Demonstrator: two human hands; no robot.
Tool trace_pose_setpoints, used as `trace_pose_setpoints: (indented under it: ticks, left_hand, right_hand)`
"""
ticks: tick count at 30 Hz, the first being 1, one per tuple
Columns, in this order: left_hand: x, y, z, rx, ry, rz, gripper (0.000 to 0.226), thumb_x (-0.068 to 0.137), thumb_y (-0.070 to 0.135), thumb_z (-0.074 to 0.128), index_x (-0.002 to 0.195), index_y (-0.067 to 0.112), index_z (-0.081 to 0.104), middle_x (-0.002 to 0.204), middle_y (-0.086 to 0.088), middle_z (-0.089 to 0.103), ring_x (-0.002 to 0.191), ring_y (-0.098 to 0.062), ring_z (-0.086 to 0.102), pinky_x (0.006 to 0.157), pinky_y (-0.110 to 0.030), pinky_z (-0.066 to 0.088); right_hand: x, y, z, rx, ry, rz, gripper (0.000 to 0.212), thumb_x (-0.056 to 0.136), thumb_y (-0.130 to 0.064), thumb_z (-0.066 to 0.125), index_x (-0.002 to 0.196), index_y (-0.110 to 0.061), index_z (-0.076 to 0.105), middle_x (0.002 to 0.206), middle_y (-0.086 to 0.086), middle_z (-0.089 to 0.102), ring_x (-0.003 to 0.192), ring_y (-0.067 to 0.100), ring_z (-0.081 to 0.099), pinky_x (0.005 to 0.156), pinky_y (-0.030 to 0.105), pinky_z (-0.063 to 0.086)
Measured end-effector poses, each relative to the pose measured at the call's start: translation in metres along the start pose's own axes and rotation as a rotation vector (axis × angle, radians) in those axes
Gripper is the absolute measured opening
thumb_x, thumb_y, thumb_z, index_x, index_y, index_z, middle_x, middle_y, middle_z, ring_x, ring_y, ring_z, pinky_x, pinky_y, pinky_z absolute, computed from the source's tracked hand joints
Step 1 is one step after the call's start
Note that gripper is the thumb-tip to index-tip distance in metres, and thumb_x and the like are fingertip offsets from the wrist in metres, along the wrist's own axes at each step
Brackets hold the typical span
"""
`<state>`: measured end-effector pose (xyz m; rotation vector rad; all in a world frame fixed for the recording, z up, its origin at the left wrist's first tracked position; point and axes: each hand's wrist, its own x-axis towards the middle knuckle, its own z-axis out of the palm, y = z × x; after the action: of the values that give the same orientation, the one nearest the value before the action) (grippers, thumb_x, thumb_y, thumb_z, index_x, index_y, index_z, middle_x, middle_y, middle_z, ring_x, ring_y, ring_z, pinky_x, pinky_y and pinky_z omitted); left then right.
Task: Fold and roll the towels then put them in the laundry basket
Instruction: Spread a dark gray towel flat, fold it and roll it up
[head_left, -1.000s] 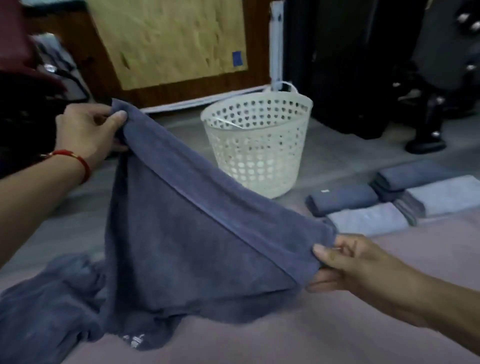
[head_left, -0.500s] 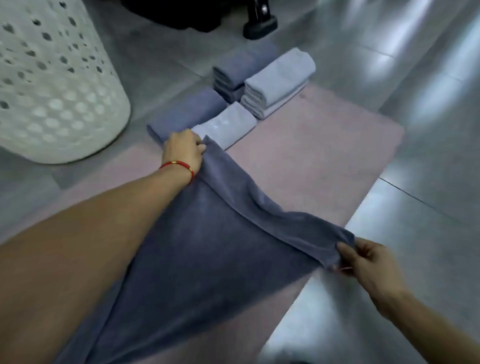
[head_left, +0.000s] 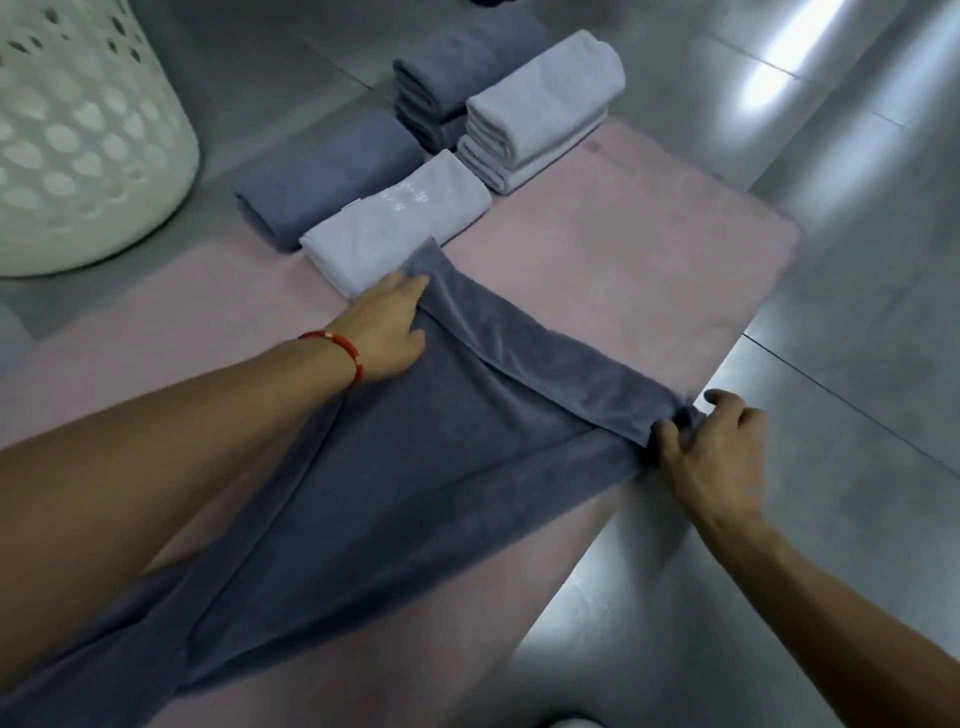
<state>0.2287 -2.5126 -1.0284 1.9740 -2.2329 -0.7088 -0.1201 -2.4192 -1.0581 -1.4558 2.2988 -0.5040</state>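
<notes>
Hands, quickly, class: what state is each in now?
Left hand: open, pressing flat on the dark blue-grey terry towel.
Right hand: closed, pinching that towel's corner.

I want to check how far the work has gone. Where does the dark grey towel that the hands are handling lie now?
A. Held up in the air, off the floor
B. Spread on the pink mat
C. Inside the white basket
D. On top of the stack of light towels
B: the dark grey towel lies spread on the pink mat, the left hand resting on it and the right hand pinching its far corner.
</notes>
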Motion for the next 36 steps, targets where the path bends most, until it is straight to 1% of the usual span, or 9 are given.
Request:
trace_pose_setpoints:
  ticks: [3,6,14,18,21,23,27,32,36]
  left_hand:
    - [-0.092,-0.033,0.011,-0.035,0.026,0.074,0.046,0.087,0.024,0.048,0.131,0.015,0.056,0.130,-0.004,0.053,0.121,-0.023,0.051,0.104,-0.028,0.037]
    - [-0.206,-0.075,0.027,0.020,0.064,0.011,0.043,0.087,0.032,0.034,0.122,0.022,0.058,0.119,0.005,0.054,0.110,-0.019,0.053,0.096,-0.032,0.044]
    - [-0.440,-0.144,0.094,0.268,0.166,-0.581,0.081,0.072,0.067,0.064,0.134,0.016,0.056,0.132,-0.015,0.055,0.116,-0.039,0.057,0.091,-0.058,0.050]
    - [-0.458,-0.157,0.107,0.136,0.278,-0.684,0.048,0.069,0.018,0.088,0.113,0.016,0.070,0.109,-0.009,0.070,0.101,-0.034,0.068,0.094,-0.052,0.051]
    - [-0.452,-0.145,0.085,-0.034,0.466,-0.672,0.016,0.086,0.014,0.064,0.101,0.015,0.068,0.094,-0.010,0.072,0.087,-0.033,0.068,0.087,-0.046,0.051]
    - [-0.454,-0.128,0.064,-0.232,0.488,-0.552,0.032,0.094,0.034,0.039,0.105,0.015,0.062,0.096,-0.006,0.069,0.088,-0.027,0.064,0.079,-0.038,0.050]
    - [-0.479,-0.128,0.044,-0.317,0.562,-0.566,0.021,0.098,0.045,0.051,0.106,0.028,0.062,0.093,0.007,0.066,0.086,-0.014,0.060,0.079,-0.034,0.052]
    - [-0.515,-0.131,0.095,-0.216,0.543,-0.929,0.079,0.077,0.081,0.043,0.140,0.034,0.045,0.133,0.003,0.053,0.121,-0.022,0.049,0.104,-0.045,0.041]
    - [-0.527,-0.123,0.129,-0.406,0.549,-0.945,0.099,0.077,0.064,0.069,0.157,0.022,0.027,0.146,-0.005,0.049,0.128,-0.026,0.047,0.107,-0.044,0.042]
  right_hand:
    - [-0.026,-0.018,0.000,-0.154,0.107,-0.373,0.052,0.084,-0.017,0.070,0.131,-0.002,0.051,0.129,0.026,0.046,0.105,0.047,0.050,0.085,0.054,0.049]
    - [-0.053,-0.048,0.001,-0.181,-0.052,-0.670,0.050,0.080,-0.006,0.072,0.127,-0.005,0.055,0.130,0.024,0.049,0.106,0.044,0.052,0.088,0.053,0.048]
    - [-0.151,-0.170,0.024,-0.286,-0.532,-1.346,0.046,0.092,-0.036,0.045,0.129,-0.012,0.058,0.127,0.009,0.052,0.112,0.030,0.055,0.099,0.043,0.050]
    - [-0.227,-0.222,0.065,-0.266,-0.653,-1.593,0.034,0.091,-0.027,0.049,0.120,-0.017,0.062,0.113,0.004,0.061,0.101,0.027,0.059,0.087,0.046,0.053]
    - [-0.283,-0.236,0.102,-0.304,-0.731,-1.668,0.050,0.093,-0.033,0.057,0.140,-0.016,0.052,0.135,0.006,0.057,0.119,0.031,0.057,0.097,0.047,0.048]
    - [-0.305,-0.234,0.118,-0.403,-0.783,-1.710,0.069,0.094,-0.040,0.060,0.153,-0.016,0.034,0.146,0.006,0.050,0.131,0.030,0.050,0.107,0.046,0.039]
    - [-0.308,-0.245,0.127,-0.255,-1.031,-1.561,0.033,0.103,-0.033,0.046,0.134,-0.025,0.040,0.101,0.005,0.071,0.090,0.027,0.067,0.076,0.036,0.048]
    - [-0.281,-0.279,0.147,-0.196,-0.821,-1.312,0.022,0.104,-0.031,0.048,0.118,-0.015,0.057,0.101,0.009,0.069,0.097,0.032,0.063,0.083,0.039,0.049]
    - [-0.276,-0.277,0.152,-0.335,-0.914,-1.334,0.020,0.099,-0.022,0.054,0.119,-0.021,0.058,0.107,0.002,0.066,0.101,0.025,0.062,0.090,0.040,0.051]
